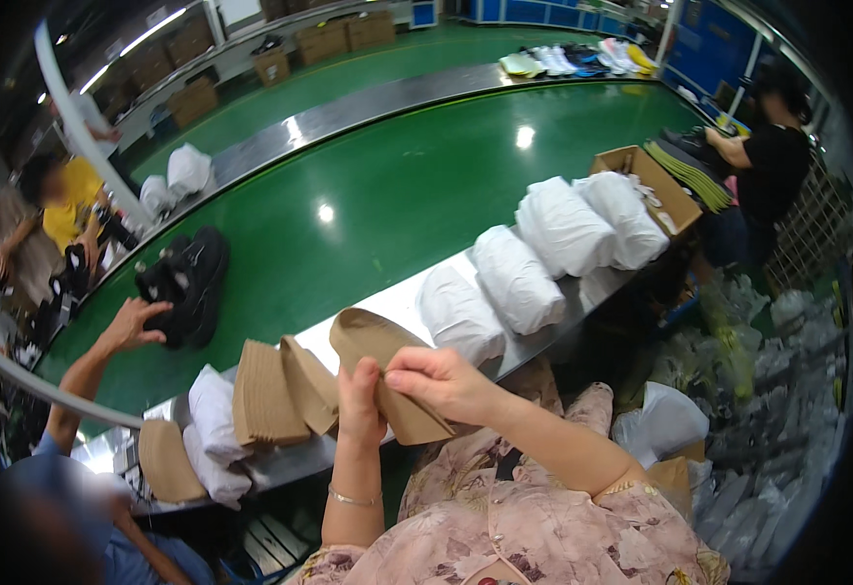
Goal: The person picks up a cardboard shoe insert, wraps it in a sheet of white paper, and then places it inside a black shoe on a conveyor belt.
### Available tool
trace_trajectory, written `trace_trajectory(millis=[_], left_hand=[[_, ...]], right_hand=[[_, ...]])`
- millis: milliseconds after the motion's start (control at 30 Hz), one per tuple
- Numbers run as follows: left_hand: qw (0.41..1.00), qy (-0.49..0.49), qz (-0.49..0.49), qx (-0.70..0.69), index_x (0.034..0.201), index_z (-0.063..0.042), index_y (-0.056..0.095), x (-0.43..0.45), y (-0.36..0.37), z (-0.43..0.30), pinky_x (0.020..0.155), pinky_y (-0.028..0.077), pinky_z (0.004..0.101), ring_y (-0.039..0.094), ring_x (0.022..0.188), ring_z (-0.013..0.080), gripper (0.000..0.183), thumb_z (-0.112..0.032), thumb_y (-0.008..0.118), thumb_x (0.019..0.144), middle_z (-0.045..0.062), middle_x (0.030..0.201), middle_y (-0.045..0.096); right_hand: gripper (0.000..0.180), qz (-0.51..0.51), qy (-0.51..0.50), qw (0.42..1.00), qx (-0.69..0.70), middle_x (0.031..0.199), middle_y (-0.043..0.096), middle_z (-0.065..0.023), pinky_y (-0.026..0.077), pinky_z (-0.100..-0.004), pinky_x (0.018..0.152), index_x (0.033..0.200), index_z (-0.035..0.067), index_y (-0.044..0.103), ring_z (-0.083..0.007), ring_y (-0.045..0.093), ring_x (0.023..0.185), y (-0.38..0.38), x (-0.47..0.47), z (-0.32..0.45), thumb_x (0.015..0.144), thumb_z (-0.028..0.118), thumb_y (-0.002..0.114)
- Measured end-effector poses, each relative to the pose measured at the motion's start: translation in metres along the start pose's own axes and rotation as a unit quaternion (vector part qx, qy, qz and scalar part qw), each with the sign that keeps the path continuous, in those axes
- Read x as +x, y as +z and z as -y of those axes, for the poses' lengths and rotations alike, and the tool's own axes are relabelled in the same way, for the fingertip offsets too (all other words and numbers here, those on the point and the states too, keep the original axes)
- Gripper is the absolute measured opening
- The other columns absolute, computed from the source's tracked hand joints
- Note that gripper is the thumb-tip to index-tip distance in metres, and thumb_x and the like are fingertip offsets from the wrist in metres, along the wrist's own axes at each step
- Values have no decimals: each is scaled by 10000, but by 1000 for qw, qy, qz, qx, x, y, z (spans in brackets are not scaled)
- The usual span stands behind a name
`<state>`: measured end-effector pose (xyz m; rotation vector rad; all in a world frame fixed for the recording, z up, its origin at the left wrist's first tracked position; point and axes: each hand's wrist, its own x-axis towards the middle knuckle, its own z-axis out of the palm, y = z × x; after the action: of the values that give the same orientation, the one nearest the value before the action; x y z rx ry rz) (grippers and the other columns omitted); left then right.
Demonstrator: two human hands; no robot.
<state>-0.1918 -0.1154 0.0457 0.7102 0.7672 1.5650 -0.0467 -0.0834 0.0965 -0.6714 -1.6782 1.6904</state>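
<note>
Both my hands grip a curved brown cardboard piece (368, 333) above the near metal ledge. My left hand (360, 406) has it at the near edge, thumb upward. My right hand (444, 384) pinches it at the middle, close to the left thumb. The piece is bent, its lower part hanging toward my lap. Just left of it, another bent cardboard piece (309, 384) stands beside a stack of the same brown pieces (269, 395). On the right, several white-wrapped bundles (455, 314) line the ledge.
A green conveyor belt (397, 212) runs beyond the ledge (390, 300). At left, a co-worker's hand (133, 322) touches black shoes (203, 285). A cardboard box (624, 157) stands far right, near another person holding shoes (689, 161). Clear plastic bags (748, 409) are heaped at right.
</note>
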Motion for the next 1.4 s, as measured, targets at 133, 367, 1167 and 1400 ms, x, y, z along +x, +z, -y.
trace_trajectory(millis=[133,367,1167,1400], left_hand=[[998,62,-19,-12,1226,-48,385,0,18,-5,786,470,287,544,936,153,601,-351,675,795,56,1067,529],[991,115,-29,61,1269,-53,367,-5,34,-18,840,445,296,521,981,164,638,-304,695,782,57,1104,515],[816,-72,-184,543,1381,50,169,73,0,7,925,410,361,541,1080,372,851,-491,543,841,321,1169,510],[736,49,-176,652,1292,91,362,60,22,-2,964,367,354,479,1149,327,673,-430,514,894,252,1242,486]], right_hand=[[175,-84,-40,995,38,767,551,0,418,-217,647,867,-6,561,-54,480,736,13,-5,0,911,157,517],[139,-228,-142,961,-61,688,565,-121,438,-275,568,847,-16,564,-182,530,595,26,-19,6,885,116,543],[169,-424,-163,882,122,909,600,-40,421,-223,785,955,1,535,-88,549,837,-92,-108,56,936,152,461],[104,-482,-153,853,131,847,557,30,389,-176,745,942,33,563,-31,495,800,-106,-161,32,900,123,531]])
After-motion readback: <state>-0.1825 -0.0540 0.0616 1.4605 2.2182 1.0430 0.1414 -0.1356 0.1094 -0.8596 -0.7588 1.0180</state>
